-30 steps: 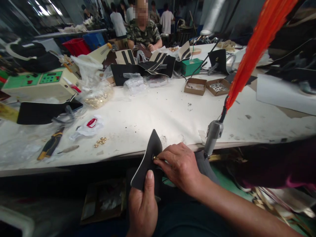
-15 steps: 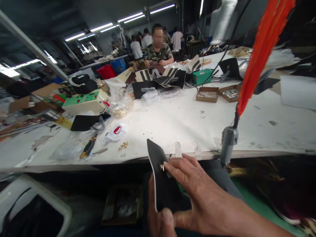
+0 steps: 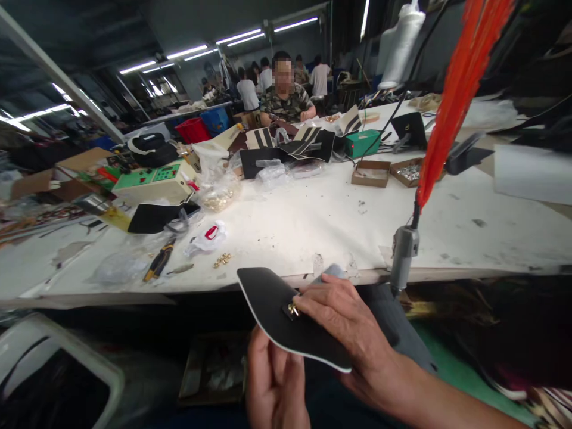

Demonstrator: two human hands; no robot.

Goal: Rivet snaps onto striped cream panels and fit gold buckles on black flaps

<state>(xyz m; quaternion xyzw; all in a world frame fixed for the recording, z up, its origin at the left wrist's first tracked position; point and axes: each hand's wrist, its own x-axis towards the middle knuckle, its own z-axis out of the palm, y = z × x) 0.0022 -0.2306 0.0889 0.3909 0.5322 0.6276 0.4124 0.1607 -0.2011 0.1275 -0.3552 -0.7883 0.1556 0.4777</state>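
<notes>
A black leather flap (image 3: 272, 310) with a white edge lies tilted flat between my hands, just below the table's front edge. A small gold clasp (image 3: 292, 310) is set in it. My right hand (image 3: 344, 325) rests on the flap, fingertips pinched at the clasp. My left hand (image 3: 274, 387) is under the flap, fingers curled up and supporting it from below. A grey tool (image 3: 402, 253) hangs on a black cable beside an orange tassel (image 3: 451, 101), to the right of my hands.
The white table (image 3: 322, 220) carries pliers (image 3: 156, 265), loose gold fittings (image 3: 222, 260), a white bag (image 3: 206, 235), a green-topped machine (image 3: 149, 182), black flaps (image 3: 286, 152), a green box (image 3: 363, 142) and two cardboard trays (image 3: 393, 171). A person in camouflage (image 3: 286, 98) sits at the far side.
The flap has swung from standing on edge to lying nearly flat, its tip now pointing left. My left hand has dropped beneath it. The view has lifted, showing more of the room.
</notes>
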